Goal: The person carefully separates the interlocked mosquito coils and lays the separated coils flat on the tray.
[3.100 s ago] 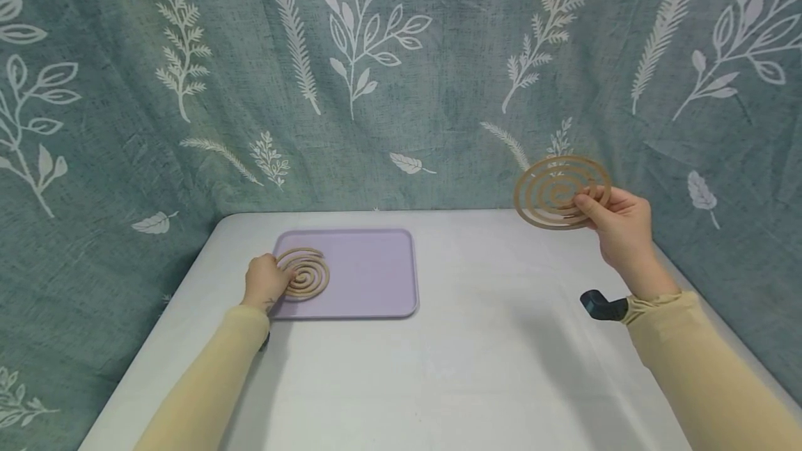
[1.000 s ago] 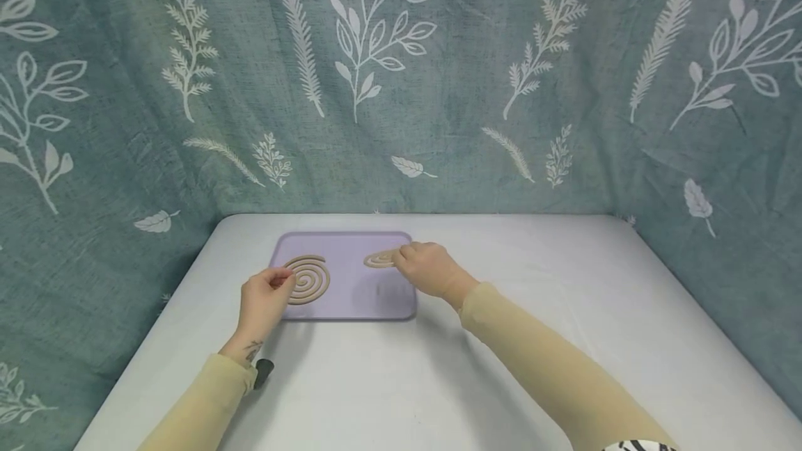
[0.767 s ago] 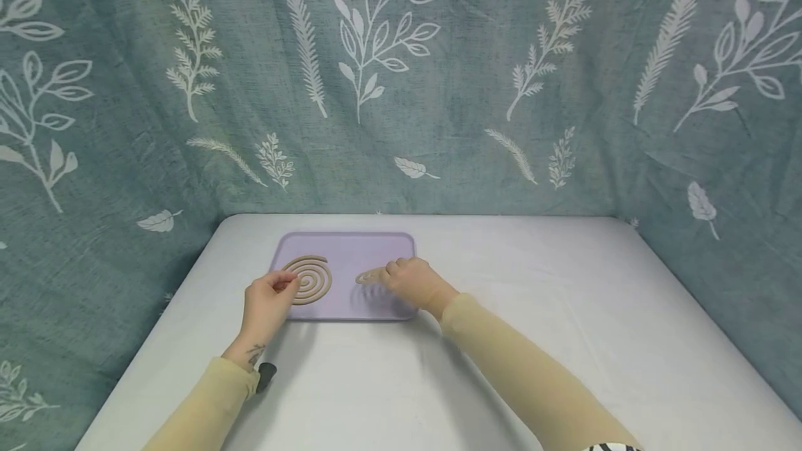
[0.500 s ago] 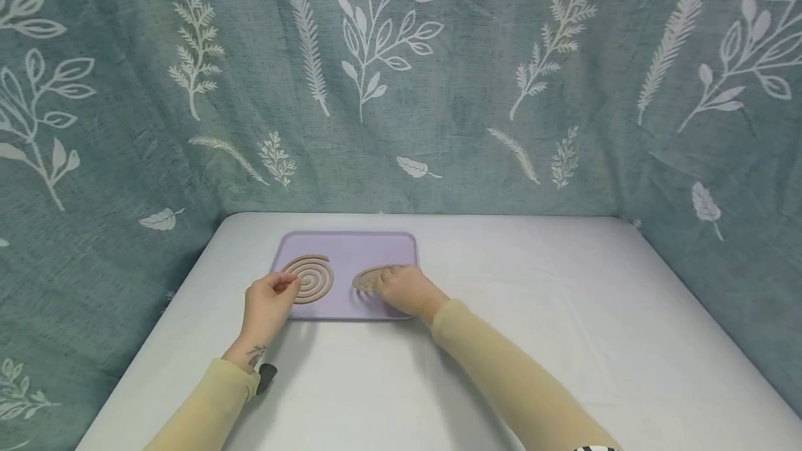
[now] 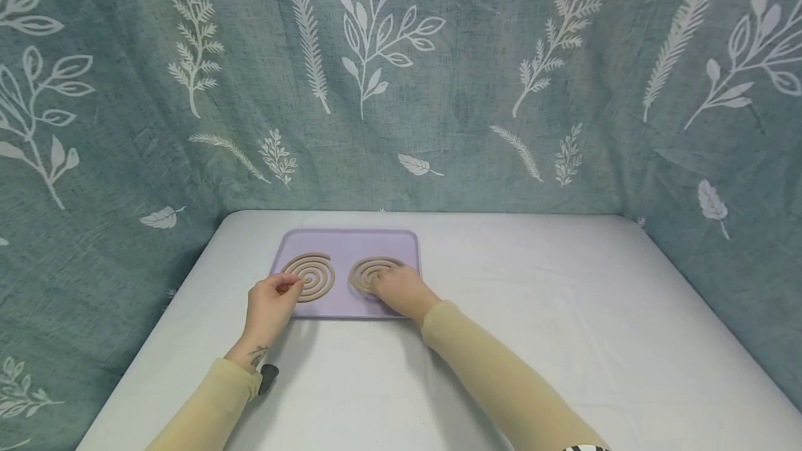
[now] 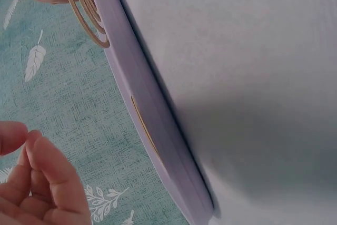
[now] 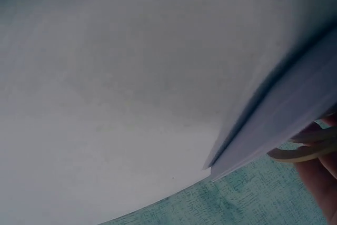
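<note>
A light-purple tray [image 5: 343, 241] lies on the white table, holding two tan mosquito coils. On its left half the first mosquito coil [image 5: 326, 278] lies flat. My left hand [image 5: 271, 305] hovers just over that coil's left edge; the left wrist view shows its thumb and fingertips loosely curled together, with nothing between them. My right hand [image 5: 404, 291] holds the second mosquito coil [image 5: 356, 274] by its right side, low over the tray's right half. In the left wrist view this coil [image 6: 87, 30] tilts at the tray's rim. My right hand covers part of it.
The white table [image 5: 526, 277] stretches right of and in front of the tray. Behind and on both sides hangs a green leaf-patterned curtain [image 5: 464, 159]. A dark wrist strap piece [image 5: 269, 376] juts from the left sleeve.
My right hand has brought the second coil from the raised right side down to the tray, then lowered and flattened it. My left hand has let go of the first coil and lifted slightly.
</note>
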The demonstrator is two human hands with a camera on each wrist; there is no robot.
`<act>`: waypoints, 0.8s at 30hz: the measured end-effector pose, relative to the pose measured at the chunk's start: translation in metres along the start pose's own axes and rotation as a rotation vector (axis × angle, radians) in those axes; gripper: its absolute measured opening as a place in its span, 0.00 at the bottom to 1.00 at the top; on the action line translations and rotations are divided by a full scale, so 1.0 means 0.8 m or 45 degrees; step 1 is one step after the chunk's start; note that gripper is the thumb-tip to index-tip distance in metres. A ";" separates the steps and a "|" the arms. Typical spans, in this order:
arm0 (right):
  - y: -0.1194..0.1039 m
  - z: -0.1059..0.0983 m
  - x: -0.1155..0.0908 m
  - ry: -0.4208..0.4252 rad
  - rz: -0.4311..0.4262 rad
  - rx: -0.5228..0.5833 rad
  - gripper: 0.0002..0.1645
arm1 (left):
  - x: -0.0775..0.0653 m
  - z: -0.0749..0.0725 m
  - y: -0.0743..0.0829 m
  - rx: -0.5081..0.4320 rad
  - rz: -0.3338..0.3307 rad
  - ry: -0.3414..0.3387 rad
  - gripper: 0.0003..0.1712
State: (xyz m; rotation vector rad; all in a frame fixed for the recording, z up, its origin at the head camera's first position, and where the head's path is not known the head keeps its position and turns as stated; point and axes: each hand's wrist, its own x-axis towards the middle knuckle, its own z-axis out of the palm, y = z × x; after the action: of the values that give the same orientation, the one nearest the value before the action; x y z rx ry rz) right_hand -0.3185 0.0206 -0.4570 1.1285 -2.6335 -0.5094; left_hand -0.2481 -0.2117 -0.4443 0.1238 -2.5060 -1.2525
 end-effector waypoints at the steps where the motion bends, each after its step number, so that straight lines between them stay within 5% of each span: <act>1: 0.000 0.000 0.001 -0.011 0.008 0.022 0.17 | 0.000 0.000 0.000 0.000 0.001 0.000 0.10; 7: 0.003 0.004 -0.003 -0.083 0.096 0.191 0.24 | 0.000 0.001 -0.001 -0.004 -0.005 0.000 0.10; 15: 0.004 0.006 -0.009 -0.067 0.143 0.229 0.23 | 0.001 0.007 0.004 -0.050 -0.015 -0.006 0.10; 18: 0.006 0.000 -0.013 0.014 0.194 0.332 0.22 | 0.001 0.010 0.008 -0.084 0.003 -0.020 0.09; 24: 0.032 -0.021 -0.026 0.352 0.312 0.496 0.22 | 0.008 0.013 0.026 -0.039 0.127 -0.085 0.10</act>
State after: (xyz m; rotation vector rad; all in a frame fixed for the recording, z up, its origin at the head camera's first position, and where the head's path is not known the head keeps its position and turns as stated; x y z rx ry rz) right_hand -0.3155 0.0491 -0.4331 0.8712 -2.6294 0.2030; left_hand -0.2557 -0.1927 -0.4322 -0.0505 -2.5142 -1.2733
